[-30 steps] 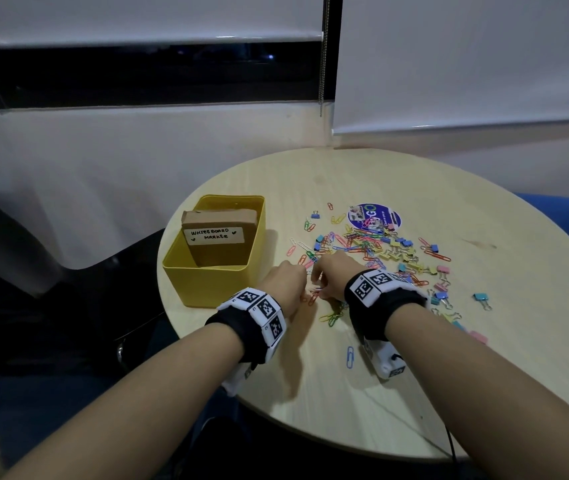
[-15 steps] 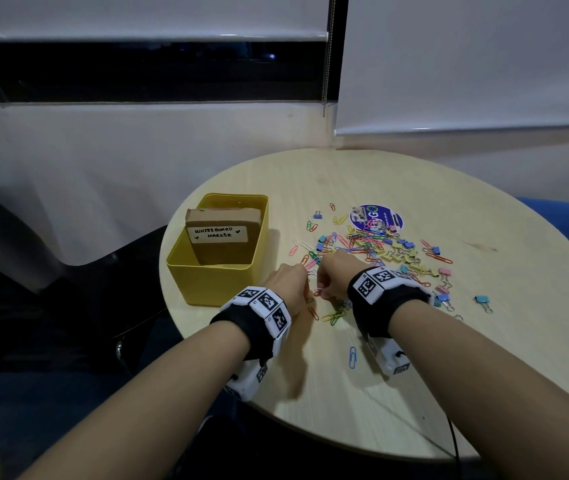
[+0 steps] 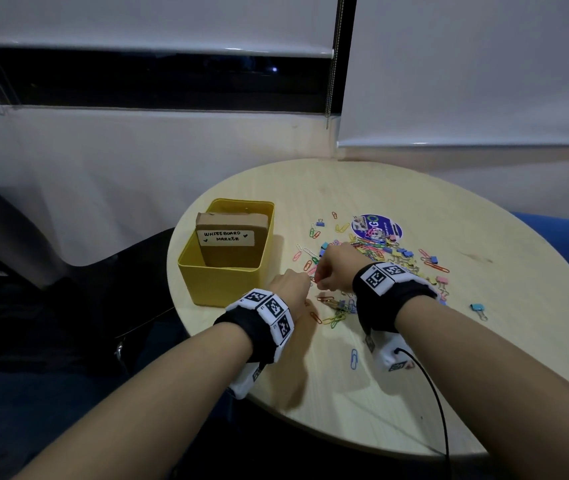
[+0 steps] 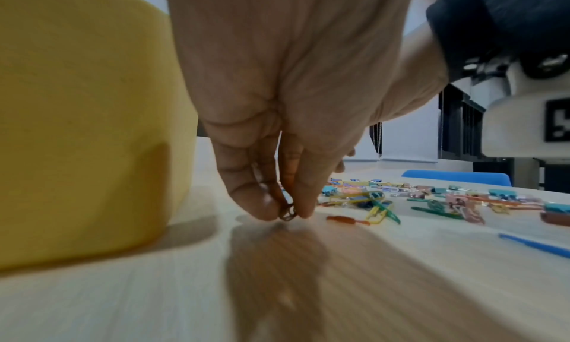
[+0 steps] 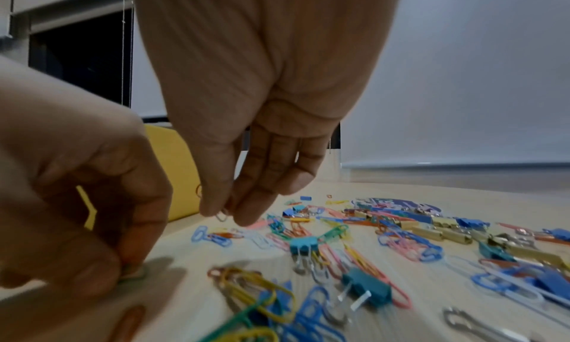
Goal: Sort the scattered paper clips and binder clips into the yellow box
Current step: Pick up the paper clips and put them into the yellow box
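Coloured paper clips and binder clips (image 3: 385, 252) lie scattered across the round table (image 3: 484, 341), right of the yellow box (image 3: 220, 282). My left hand (image 3: 293, 282) is low over the table beside the box; in the left wrist view its thumb and fingers (image 4: 287, 213) pinch a small paper clip (image 4: 288, 217) just above the wood. My right hand (image 3: 335, 268) hovers above the near edge of the pile; in the right wrist view its fingertips (image 5: 228, 213) pinch a pale paper clip (image 5: 222, 216). The yellow box (image 4: 86, 128) stands close to the left hand.
A brown cardboard box labelled "whiteboard marker" (image 3: 229, 244) stands inside the yellow box. A round blue sticker (image 3: 376, 227) lies behind the pile. One blue paper clip (image 3: 354, 358) lies alone near the front. A blue chair (image 3: 567, 233) stands at the right.
Both hands have lifted slightly off the table and shifted a little toward the box, each still pinching a clip. The pile has not moved.
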The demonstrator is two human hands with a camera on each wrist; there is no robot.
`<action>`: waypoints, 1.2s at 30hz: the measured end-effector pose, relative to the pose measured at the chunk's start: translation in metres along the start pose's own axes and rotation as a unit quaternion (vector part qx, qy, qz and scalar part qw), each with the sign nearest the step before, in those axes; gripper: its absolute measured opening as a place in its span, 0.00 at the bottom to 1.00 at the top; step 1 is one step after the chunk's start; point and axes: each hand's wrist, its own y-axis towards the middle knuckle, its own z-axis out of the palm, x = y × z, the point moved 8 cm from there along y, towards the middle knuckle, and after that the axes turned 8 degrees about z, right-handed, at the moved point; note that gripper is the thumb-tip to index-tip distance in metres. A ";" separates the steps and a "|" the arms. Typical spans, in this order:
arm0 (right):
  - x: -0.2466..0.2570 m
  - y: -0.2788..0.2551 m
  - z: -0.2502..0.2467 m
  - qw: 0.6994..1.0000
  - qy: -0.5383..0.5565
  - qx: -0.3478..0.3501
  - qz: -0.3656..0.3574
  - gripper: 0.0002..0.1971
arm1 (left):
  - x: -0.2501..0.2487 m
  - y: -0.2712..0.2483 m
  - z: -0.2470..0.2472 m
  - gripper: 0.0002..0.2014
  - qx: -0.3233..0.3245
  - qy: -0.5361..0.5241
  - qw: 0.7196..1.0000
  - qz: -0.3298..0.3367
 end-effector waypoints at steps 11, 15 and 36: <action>0.057 -0.012 -0.057 0.989 0.092 -0.097 -0.054 0.08 | 0.035 -0.039 -0.116 0.07 -0.195 -0.045 0.980 0.002; 0.081 -0.009 -0.064 0.984 0.116 -0.110 -0.083 0.10 | 0.070 -0.054 -0.139 0.04 -0.228 -0.062 0.970 -0.049; 0.030 -0.006 -0.041 0.999 0.031 -0.042 -0.013 0.29 | 0.032 -0.040 -0.106 0.10 -0.212 -0.104 0.972 0.006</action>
